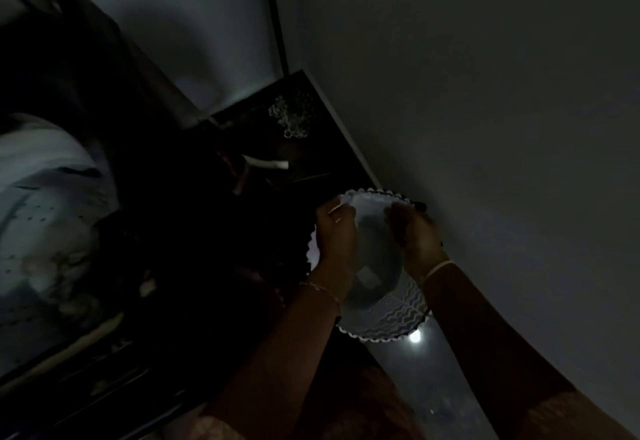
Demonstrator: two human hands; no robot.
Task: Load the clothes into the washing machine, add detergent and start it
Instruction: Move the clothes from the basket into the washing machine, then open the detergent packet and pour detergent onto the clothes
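Dim head view, ordered by size. The plain grey wall (485, 93) fills the right and upper frame. The pale top-loading washing machine (45, 231) occupies the left edge, its perforated drum open; whether clothes lie inside cannot be told in this light. A dark glossy counter (433, 387) runs from centre to lower right, hard against the wall. On it, at lower centre, sits a white round tub with a scalloped, wavy-ribbed rim (391, 321), probably the detergent container. The left hand (334, 238) curls over the tub's left rim; the right hand (414, 231) dips into its upper right, fingers bunched, whether holding anything cannot be told. Judged step: taking detergent. The next move calls for carrying it leftward to the drum; the wall blocks the right, and open room lies left across the dark gap.
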